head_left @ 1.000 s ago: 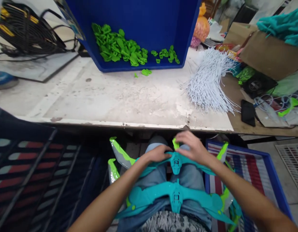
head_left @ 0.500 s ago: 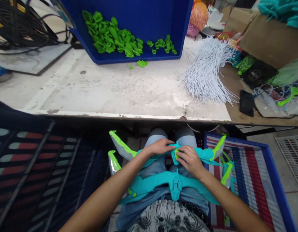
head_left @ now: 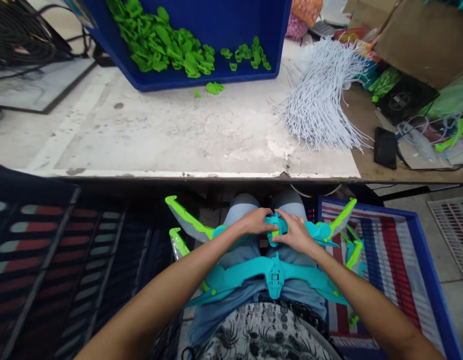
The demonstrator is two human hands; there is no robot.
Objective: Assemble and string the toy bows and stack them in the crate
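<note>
Across my lap lie two teal plastic toy bows with lime-green and grey tips. My left hand (head_left: pixel 256 221) is closed on the middle of the farther toy bow (head_left: pixel 318 230), fingers bent over its centre block. From the other side my right hand (head_left: pixel 293 232) grips the same centre, thumb and fingers around it. Between the hands shows a small lime-green piece (head_left: pixel 275 233), seated against the block; how firmly, I cannot tell. The nearer toy bow (head_left: pixel 275 280) rests on my thighs, its slotted centre uncovered, neither hand touching it.
A blue bin (head_left: pixel 208 86) with bright green pieces (head_left: pixel 167 42) stands on the worn white table (head_left: pixel 171 130). White ties (head_left: pixel 321 100) and a black phone (head_left: pixel 385 147) lie at right. A striped, blue-rimmed crate (head_left: pixel 426 260) stands right of my legs, a dark crate (head_left: pixel 39 270) left.
My right hand has shifted its grip, thumb and fingers now spread around the bow's centre. My left fingers have curled further over it. The view has tilted slightly downward.
</note>
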